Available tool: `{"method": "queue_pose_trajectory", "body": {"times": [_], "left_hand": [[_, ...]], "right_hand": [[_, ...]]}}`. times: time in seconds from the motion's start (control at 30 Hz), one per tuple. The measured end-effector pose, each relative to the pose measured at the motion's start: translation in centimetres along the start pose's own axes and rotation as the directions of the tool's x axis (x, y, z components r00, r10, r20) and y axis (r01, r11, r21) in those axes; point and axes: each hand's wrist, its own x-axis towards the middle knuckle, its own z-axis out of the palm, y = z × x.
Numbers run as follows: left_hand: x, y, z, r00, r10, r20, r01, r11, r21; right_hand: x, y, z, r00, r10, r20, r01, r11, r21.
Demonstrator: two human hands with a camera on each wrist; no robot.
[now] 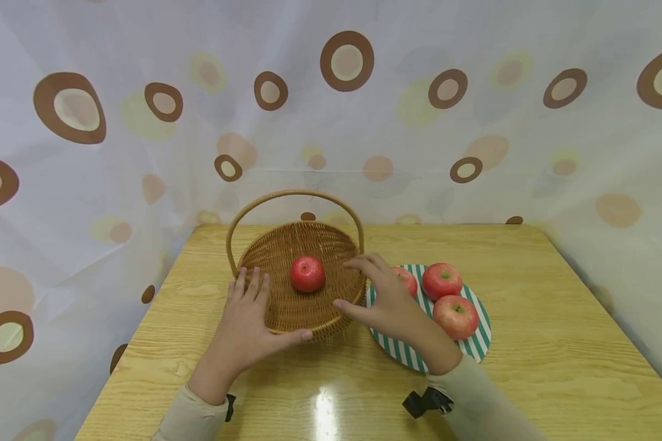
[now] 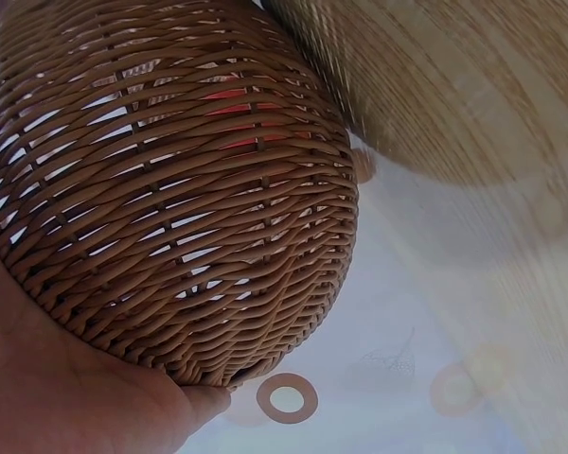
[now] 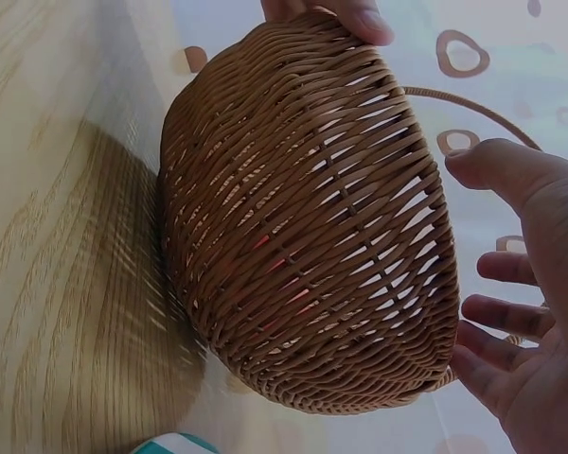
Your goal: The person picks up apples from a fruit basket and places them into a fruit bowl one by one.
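A brown wicker basket (image 1: 287,309) with a tall arched handle (image 1: 296,192) stands on the table. One red apple (image 1: 307,274) lies inside it, showing through the weave in both wrist views. My left hand (image 1: 248,334) rests at the basket's left rim, fingers straight and spread, thumb stretched along the front. In the left wrist view, part of the left hand (image 2: 66,369) lies against the wicker. At the right rim is my right hand (image 1: 388,300), fingers loosely bent and thumb apart, holding nothing. Its fingertips are right at the weave in the right wrist view.
Right of the basket lies a round plate (image 1: 394,349) with green and white stripes. On it are three red apples (image 1: 455,317), one partly hidden behind my right hand. The wooden table (image 1: 551,343) meets a patterned curtain (image 1: 397,122) at the back and sides.
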Motion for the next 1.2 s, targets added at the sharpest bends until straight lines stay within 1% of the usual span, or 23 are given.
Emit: {"method": "queue_pose_trajectory", "body": {"times": [0.27, 0.4, 0.47, 0.63, 0.87, 1.0, 1.2], "left_hand": [[0.0, 0.0, 0.1, 1.0, 0.001, -0.004, -0.001, 1.0, 0.0], [0.0, 0.1, 0.1, 1.0, 0.005, -0.004, -0.005, 1.0, 0.008], [0.0, 0.2, 0.0, 1.0, 0.004, -0.002, -0.004, 1.0, 0.016], [0.0, 0.3, 0.0, 1.0, 0.005, 0.001, -0.005, 1.0, 0.026], [0.1, 0.3, 0.1, 1.0, 0.007, 0.005, -0.007, 1.0, 0.019], [0.1, 0.3, 0.1, 1.0, 0.007, 0.001, -0.007, 1.0, 0.018], [0.1, 0.3, 0.0, 1.0, 0.012, -0.001, -0.012, 1.0, 0.016]], "right_hand": [[0.6, -0.1, 0.4, 1.0, -0.01, 0.017, 0.01, 1.0, 0.02], [1.0, -0.3, 0.6, 1.0, -0.018, 0.016, 0.018, 1.0, -0.006], [1.3, -0.5, 0.8, 1.0, -0.014, 0.013, 0.014, 1.0, -0.015], [2.4, -1.2, 1.3, 1.0, -0.001, 0.03, 0.001, 1.0, 0.004], [3.6, -1.8, 2.0, 0.998, -0.031, 0.049, 0.031, 0.999, 0.015], [3.9, -1.8, 2.4, 0.998, -0.016, 0.068, 0.013, 0.999, 0.039], [4.6, -1.7, 3.0, 0.997, 0.002, 0.077, -0.004, 1.0, 0.024]]}}
